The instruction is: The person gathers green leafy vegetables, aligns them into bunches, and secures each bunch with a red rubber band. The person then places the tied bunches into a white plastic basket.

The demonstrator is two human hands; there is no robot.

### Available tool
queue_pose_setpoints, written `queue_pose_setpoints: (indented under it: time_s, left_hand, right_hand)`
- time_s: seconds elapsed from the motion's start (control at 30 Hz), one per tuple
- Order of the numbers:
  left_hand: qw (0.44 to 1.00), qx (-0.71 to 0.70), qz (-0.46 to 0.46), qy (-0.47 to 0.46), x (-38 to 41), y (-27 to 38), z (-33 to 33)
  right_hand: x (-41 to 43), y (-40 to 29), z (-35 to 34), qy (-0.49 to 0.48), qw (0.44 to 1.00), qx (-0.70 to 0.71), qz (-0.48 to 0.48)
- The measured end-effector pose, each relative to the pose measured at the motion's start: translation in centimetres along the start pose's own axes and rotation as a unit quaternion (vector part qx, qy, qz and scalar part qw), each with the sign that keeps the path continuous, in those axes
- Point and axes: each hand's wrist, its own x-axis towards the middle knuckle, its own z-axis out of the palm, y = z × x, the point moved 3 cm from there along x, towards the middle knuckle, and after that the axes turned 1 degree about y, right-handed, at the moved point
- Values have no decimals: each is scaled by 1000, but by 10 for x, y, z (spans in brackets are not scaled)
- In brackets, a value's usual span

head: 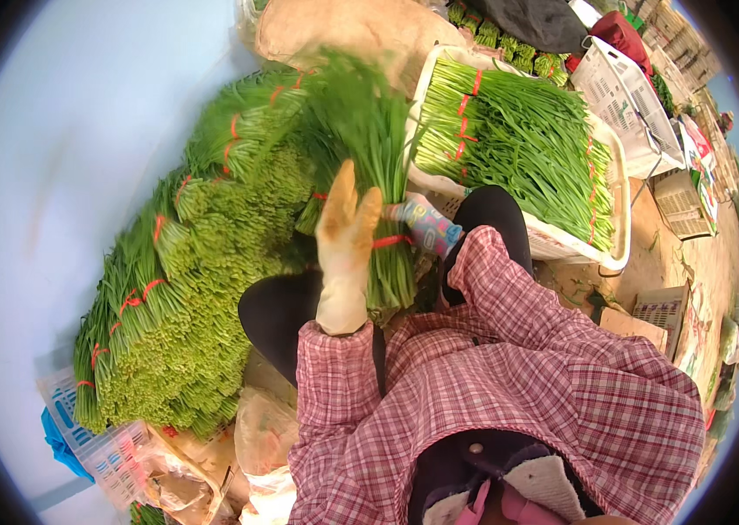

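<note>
Between my knees stands an upright bunch of long green leafy stalks (pixel 392 275), tied with a red band. My left hand (pixel 346 243), in a pale, brown-stained glove, lies against the bunch's left side with its fingers apart. My right hand (pixel 417 220), partly hidden behind the leaves, is at the other side near the band; its grip cannot be made out. To the left, a large pile of red-tied bunches (pixel 199 295) shows its pale cut ends. At the upper right, more tied bunches (pixel 527 144) lie in a white plastic crate (pixel 620 190).
A white wall (pixel 81 164) runs along the left. A brown sack (pixel 343 33) lies beyond the pile. Another white crate (pixel 625 105) stands at the upper right. A clear plastic crate (pixel 107 453) and plastic bags (pixel 264 426) are at the lower left.
</note>
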Motion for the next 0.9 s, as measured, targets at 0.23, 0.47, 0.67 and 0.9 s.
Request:
queue_pose_setpoints:
  time_s: [0.23,0.47,0.67,0.9]
  left_hand:
    - [965,-19,-198,170,7,-49,-80]
    - [941,-143,-248,183,7,-69,-41]
    - [915,-223,-273,197,4,-67,-44]
    - [941,-171,-237,170,1,-75,-46]
  right_hand:
    - [5,1,-1,-150,976,157,37]
    - [7,-41,32,-15,981,-185,-52]
    - [28,-23,-5,25,998,-31,51]
    - [27,-91,10,127,863,-374,-316]
